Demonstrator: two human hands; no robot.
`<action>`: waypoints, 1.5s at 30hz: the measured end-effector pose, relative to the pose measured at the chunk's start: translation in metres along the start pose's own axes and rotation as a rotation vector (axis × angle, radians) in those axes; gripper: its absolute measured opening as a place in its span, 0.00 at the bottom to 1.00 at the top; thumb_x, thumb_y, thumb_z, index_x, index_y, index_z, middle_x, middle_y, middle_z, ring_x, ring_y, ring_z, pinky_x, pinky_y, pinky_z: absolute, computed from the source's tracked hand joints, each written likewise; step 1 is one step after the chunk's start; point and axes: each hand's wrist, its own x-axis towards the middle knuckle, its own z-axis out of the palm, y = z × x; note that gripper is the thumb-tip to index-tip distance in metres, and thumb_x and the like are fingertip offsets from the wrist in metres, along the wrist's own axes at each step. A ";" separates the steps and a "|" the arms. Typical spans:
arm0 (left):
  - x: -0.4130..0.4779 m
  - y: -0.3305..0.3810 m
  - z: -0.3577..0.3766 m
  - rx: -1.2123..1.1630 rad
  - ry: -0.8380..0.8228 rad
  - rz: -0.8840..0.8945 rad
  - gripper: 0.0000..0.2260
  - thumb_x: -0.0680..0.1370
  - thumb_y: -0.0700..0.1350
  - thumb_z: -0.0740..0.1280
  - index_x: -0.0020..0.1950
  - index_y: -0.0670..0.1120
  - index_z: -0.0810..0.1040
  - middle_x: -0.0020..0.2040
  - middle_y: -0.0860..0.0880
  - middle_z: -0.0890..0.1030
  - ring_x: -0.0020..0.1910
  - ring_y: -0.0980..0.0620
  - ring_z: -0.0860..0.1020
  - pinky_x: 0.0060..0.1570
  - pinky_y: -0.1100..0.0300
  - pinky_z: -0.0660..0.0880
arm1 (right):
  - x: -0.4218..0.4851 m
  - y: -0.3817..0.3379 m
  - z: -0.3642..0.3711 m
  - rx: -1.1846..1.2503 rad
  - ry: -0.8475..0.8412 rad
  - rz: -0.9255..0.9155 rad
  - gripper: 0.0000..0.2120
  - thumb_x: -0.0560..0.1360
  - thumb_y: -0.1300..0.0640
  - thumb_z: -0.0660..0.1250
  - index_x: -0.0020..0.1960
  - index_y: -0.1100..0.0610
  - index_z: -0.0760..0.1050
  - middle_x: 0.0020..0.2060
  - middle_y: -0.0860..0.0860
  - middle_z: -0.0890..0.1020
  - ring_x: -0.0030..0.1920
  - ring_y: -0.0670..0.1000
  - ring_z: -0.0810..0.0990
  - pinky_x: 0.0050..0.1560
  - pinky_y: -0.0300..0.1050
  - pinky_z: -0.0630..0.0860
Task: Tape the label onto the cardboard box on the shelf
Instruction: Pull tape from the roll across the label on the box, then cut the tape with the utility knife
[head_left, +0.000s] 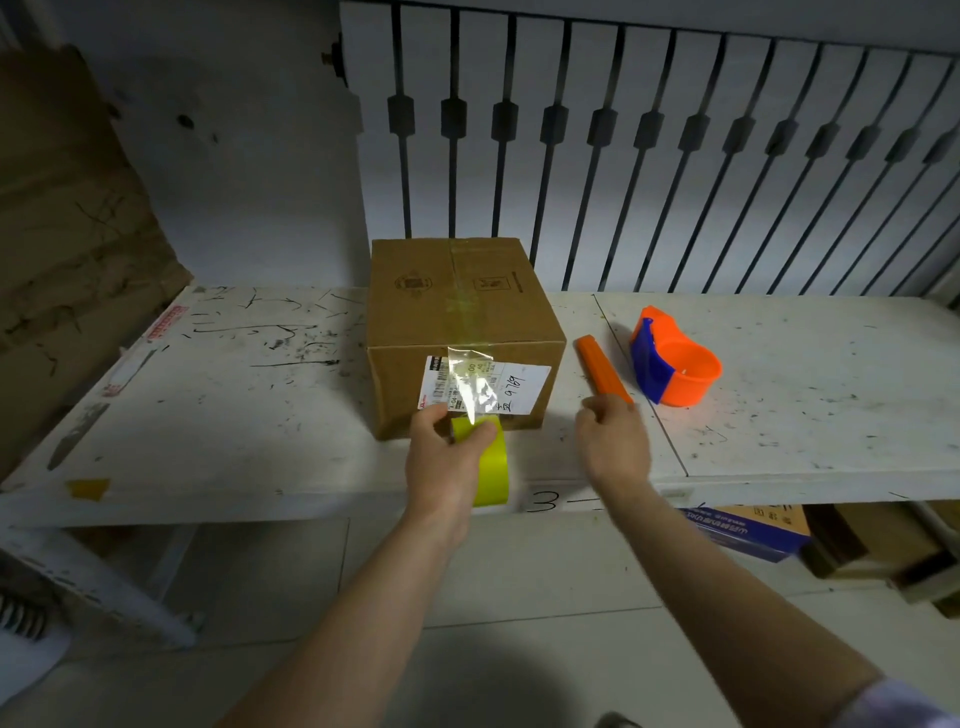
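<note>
A brown cardboard box stands on the white shelf. A white label with handwriting lies on its front face. My left hand grips a yellow-green tape roll just below the label. A clear strip of tape runs from the roll up over the label's left part to the box's top edge. My right hand is to the right of the box, fingers curled at the near end of an orange utility knife; whether it grips the knife is unclear.
An orange and blue tape dispenser sits on the shelf right of the knife. A white slatted panel rises behind the shelf. Brown cardboard leans at the left. Boxes lie under the shelf at the right.
</note>
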 end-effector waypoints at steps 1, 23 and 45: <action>0.000 0.001 0.000 0.026 -0.009 0.002 0.22 0.70 0.45 0.72 0.63 0.50 0.71 0.54 0.48 0.76 0.54 0.46 0.76 0.59 0.51 0.74 | 0.015 0.009 -0.001 -0.128 0.003 -0.048 0.16 0.77 0.58 0.57 0.63 0.59 0.72 0.61 0.59 0.73 0.59 0.59 0.74 0.55 0.51 0.72; 0.010 0.005 -0.013 -0.051 -0.170 -0.090 0.11 0.71 0.41 0.69 0.52 0.49 0.75 0.47 0.44 0.85 0.37 0.57 0.83 0.48 0.56 0.78 | 0.060 0.013 0.014 -0.443 -0.207 0.108 0.19 0.72 0.52 0.67 0.57 0.62 0.72 0.53 0.61 0.76 0.49 0.58 0.78 0.45 0.49 0.76; 0.008 0.011 -0.032 -0.186 -0.358 -0.165 0.05 0.75 0.35 0.64 0.48 0.42 0.76 0.34 0.41 0.82 0.25 0.45 0.80 0.35 0.55 0.78 | -0.001 -0.095 0.021 -0.214 -0.161 -0.634 0.16 0.75 0.53 0.66 0.61 0.53 0.71 0.49 0.53 0.82 0.46 0.53 0.79 0.44 0.42 0.71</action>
